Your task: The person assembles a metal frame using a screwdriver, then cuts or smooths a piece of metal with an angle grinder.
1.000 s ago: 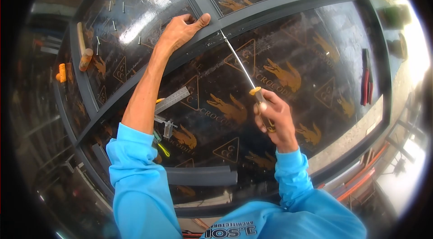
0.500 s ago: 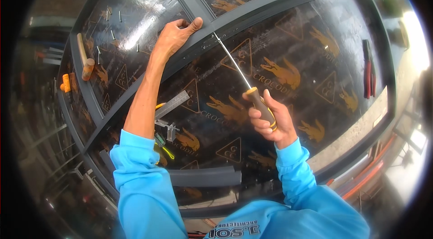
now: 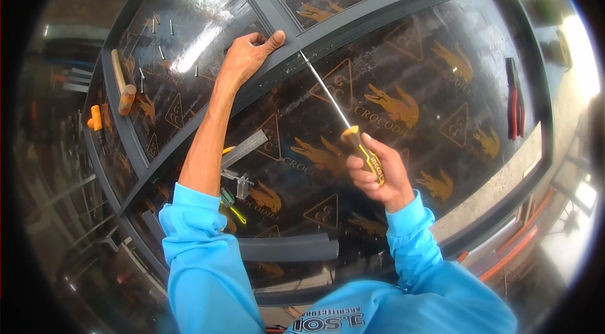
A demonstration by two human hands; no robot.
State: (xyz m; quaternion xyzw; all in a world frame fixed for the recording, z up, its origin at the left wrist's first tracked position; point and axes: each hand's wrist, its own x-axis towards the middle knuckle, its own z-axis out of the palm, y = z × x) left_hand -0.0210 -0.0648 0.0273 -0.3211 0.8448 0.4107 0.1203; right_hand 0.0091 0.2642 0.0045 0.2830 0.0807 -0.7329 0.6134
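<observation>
My right hand (image 3: 383, 173) is wrapped around the yellow-and-dark handle of a screwdriver (image 3: 332, 94). Its long steel shaft slants up and left, and the tip meets the side face of a dark grey metal frame (image 3: 378, 5) just below a joint of two bars. What the tip sits on is too small to make out. My left hand (image 3: 249, 57) grips the frame's long bar left of that joint, thumb lying on top and fingers curled, partly hidden.
Several screws (image 3: 162, 52) lie at the upper left, near a wooden-handled mallet (image 3: 127, 99) and an orange tool (image 3: 95, 118). A combination square (image 3: 244, 148) and a green tool (image 3: 234, 208) rest below my left forearm. Red-handled pliers (image 3: 515, 107) lie right, on the black printed board (image 3: 435, 145).
The screwdriver handle has turned in my right hand, so that lettering now shows on it. The tip stays at the frame. My left hand keeps its place on the bar.
</observation>
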